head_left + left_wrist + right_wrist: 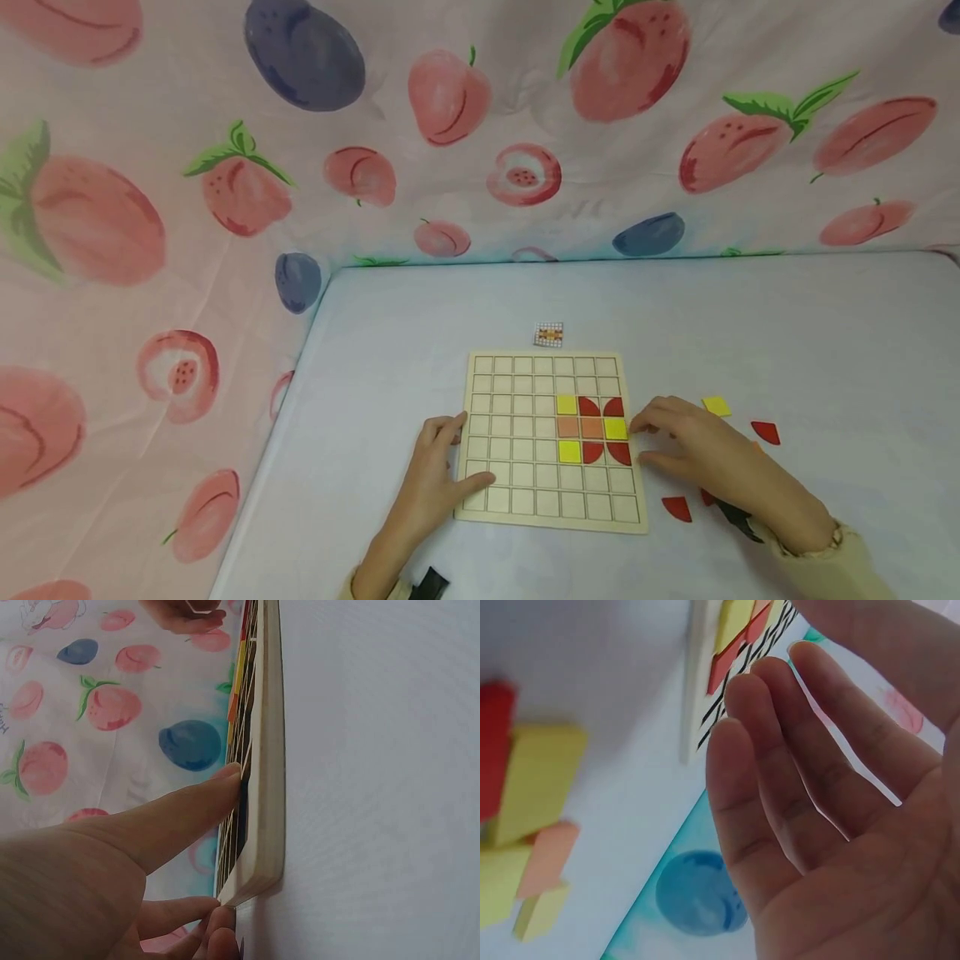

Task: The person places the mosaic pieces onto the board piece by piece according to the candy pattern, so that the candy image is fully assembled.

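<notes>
A square wooden grid board (517, 467) lies on the table. Yellow squares (567, 405), orange squares (567, 427) and red quarter-round tiles (592, 452) sit in cells on its right half. My left hand (431, 475) holds the board by its left edge, the thumb on the top face and other fingers against the side. Just off the right edge hovers my right hand (701, 442), fingers loosely bent near a yellow square (615, 429) in the last column. In the right wrist view, that hand (832, 787) has nothing in its fingers.
Loose tiles lie right of the board, among them a yellow square (717, 406) and red quarter-rounds (766, 432), some partly behind the right arm. A small printed pattern card (549, 334) is beyond the board's far edge. Fruit-print cloth (450, 183) hangs behind the table.
</notes>
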The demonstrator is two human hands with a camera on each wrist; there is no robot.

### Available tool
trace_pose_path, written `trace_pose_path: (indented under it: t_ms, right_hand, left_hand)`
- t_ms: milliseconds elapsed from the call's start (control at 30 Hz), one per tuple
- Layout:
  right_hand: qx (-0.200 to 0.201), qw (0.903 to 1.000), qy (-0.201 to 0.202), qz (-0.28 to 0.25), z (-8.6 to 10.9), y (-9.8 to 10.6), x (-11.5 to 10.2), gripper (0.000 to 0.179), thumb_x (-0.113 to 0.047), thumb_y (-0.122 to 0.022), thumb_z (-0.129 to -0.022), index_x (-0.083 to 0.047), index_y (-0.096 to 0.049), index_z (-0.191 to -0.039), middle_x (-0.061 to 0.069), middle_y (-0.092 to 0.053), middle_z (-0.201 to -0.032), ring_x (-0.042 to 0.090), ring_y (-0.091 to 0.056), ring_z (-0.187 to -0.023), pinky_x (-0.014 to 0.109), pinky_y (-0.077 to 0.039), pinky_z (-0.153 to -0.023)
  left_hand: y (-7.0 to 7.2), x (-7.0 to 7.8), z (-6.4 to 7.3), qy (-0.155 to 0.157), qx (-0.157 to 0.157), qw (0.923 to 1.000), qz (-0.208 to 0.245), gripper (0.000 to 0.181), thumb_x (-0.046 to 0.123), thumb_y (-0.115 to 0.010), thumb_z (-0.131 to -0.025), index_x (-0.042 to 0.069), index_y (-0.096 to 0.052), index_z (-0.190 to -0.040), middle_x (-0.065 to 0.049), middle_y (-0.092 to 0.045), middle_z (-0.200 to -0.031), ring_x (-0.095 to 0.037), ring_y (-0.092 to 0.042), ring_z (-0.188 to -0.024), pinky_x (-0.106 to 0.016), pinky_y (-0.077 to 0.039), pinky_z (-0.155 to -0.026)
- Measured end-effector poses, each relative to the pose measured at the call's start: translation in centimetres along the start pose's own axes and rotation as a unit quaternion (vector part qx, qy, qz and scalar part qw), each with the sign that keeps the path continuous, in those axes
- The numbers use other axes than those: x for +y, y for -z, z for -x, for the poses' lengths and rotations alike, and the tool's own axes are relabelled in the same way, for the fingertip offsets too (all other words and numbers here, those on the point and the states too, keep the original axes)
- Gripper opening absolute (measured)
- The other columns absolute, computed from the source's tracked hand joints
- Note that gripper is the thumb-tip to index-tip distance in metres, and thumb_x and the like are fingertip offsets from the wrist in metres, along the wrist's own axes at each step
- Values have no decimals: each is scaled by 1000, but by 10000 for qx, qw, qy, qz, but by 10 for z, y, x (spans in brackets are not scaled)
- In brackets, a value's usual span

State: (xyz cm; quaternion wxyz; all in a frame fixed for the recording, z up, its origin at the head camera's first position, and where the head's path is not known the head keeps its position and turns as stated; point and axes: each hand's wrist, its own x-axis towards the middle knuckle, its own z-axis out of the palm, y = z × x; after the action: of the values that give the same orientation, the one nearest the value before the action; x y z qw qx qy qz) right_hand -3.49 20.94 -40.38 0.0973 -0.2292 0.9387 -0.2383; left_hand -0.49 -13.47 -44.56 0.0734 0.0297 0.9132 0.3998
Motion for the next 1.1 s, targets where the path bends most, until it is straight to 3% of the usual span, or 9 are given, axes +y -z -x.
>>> trace_pose_path:
  t_ms: [333,667,1100]
  right_hand:
    - [-281,9979,-582,107,15,2,23,34,-29,-85,-77,-21,-69,-106,-7,-62,-105,15,-55,-98,36,-55,-83]
    - [-70,9971,-685,337,23,2,42,35,-21,-89,-72,-16,-71,-101,-3,-63,-101,18,-52,-93,34,-54,-77]
    - [32,9967,-678,455,21,2,43,32,-18,-89,-71,-14,-71,-97,0,-64,-99,20,-54,-90,39,-54,-78]
  left_hand:
    - [1,1,1,-14,-14,10000,36,87,25,-88,-75,3,-45,-147,-10,-45,-133,-20,-48,-112,-26,-44,-80]
    - [0,1,1,-26,9,10000,34,86,25,-88,-75,3,-45,-146,-8,-46,-131,-19,-47,-110,-25,-44,-80]
    - [1,0,2,-27,16,10000,67,86,25,-88,-75,3,-45,-146,-8,-46,-131,-19,-47,-111,-25,-44,-80]
